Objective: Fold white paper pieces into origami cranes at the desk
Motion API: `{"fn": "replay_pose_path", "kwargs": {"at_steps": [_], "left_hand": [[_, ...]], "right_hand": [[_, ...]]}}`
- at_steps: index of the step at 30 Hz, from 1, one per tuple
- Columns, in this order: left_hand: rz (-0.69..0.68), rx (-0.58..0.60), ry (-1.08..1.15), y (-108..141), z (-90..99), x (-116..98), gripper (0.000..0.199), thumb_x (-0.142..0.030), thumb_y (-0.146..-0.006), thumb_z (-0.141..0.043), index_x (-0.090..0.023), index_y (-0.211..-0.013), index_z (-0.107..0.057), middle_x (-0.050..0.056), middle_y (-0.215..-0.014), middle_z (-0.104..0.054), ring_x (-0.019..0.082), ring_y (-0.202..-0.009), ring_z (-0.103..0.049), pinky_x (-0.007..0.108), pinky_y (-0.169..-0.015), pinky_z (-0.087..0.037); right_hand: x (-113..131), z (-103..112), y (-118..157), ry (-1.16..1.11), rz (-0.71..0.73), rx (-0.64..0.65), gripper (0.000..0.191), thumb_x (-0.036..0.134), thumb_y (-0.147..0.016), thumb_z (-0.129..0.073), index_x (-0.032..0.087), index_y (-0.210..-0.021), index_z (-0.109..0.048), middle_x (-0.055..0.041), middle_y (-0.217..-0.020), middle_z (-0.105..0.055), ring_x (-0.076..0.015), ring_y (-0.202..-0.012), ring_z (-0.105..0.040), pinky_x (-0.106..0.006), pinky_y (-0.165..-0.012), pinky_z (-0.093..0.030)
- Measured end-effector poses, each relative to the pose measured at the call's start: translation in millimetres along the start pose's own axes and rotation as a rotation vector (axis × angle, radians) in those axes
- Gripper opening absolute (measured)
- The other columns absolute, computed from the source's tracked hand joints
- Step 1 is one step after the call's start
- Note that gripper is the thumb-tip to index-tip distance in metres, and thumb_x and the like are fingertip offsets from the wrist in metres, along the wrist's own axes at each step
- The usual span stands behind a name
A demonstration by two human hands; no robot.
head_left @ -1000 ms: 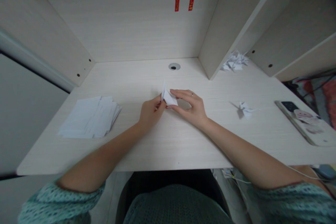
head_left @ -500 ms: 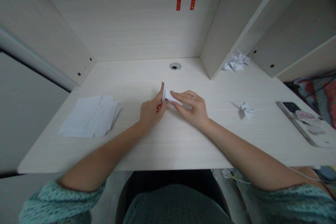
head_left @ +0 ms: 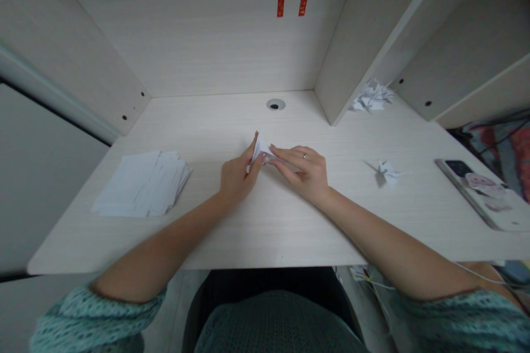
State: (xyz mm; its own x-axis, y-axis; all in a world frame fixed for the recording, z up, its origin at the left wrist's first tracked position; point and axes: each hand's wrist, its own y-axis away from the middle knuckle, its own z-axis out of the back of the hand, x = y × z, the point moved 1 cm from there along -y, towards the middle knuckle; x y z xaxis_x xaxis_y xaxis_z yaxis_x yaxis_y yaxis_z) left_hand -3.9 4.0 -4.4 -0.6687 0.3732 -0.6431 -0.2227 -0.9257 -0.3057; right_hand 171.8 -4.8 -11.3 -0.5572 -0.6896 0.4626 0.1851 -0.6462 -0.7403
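A small folded piece of white paper (head_left: 260, 147) is held between my two hands over the middle of the desk. My left hand (head_left: 238, 176) grips its left side, thumb in front and fingers behind. At the paper's right end, my right hand (head_left: 304, 171) pinches with thumb and fingertips; a ring is on one finger. The fingers cover part of the paper, so its exact fold is hard to make out.
A stack of white paper sheets (head_left: 138, 185) lies to the left. On the right are a folded paper crane (head_left: 388, 172) and a phone (head_left: 484, 193). White folded papers (head_left: 372, 96) are heaped behind the upright divider (head_left: 372, 38). A cable hole (head_left: 275, 105) sits at the back.
The paper's right-hand flap, which stuck out between my right fingers, now shows less, and the paper looks more upright. My right hand has shifted only slightly.
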Motion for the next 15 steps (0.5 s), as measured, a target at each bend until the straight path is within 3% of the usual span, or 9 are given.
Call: {"fn": "replay_pose_path", "kwargs": {"at_steps": [3, 15], "left_hand": [[0.008, -0.007, -0.016, 0.0, 0.1, 0.1, 0.057, -0.050, -0.093, -0.034, -0.021, -0.142, -0.039, 0.004, -0.076, -0.072, 0.015, -0.056, -0.059, 0.025, -0.061, -0.042], [0.004, -0.001, -0.033, 0.1, -1.4, 1.6, 0.048, -0.047, -0.095, -0.032, -0.018, -0.123, -0.058, 0.000, -0.065, -0.068, 0.013, -0.054, -0.056, 0.022, -0.055, -0.039]], "right_hand": [[-0.8, -0.8, 0.6, 0.010, 0.027, -0.022, 0.031, 0.026, -0.084, -0.065, 0.031, -0.115, -0.066, -0.0003, -0.101, -0.075, -0.0166, -0.078, -0.070, -0.033, -0.071, -0.053], [-0.9, -0.1, 0.8, 0.044, 0.063, -0.026, 0.028, 0.023, -0.086, -0.062, 0.029, -0.112, -0.067, 0.0000, -0.098, -0.075, -0.0148, -0.078, -0.071, -0.030, -0.069, -0.052]]}}
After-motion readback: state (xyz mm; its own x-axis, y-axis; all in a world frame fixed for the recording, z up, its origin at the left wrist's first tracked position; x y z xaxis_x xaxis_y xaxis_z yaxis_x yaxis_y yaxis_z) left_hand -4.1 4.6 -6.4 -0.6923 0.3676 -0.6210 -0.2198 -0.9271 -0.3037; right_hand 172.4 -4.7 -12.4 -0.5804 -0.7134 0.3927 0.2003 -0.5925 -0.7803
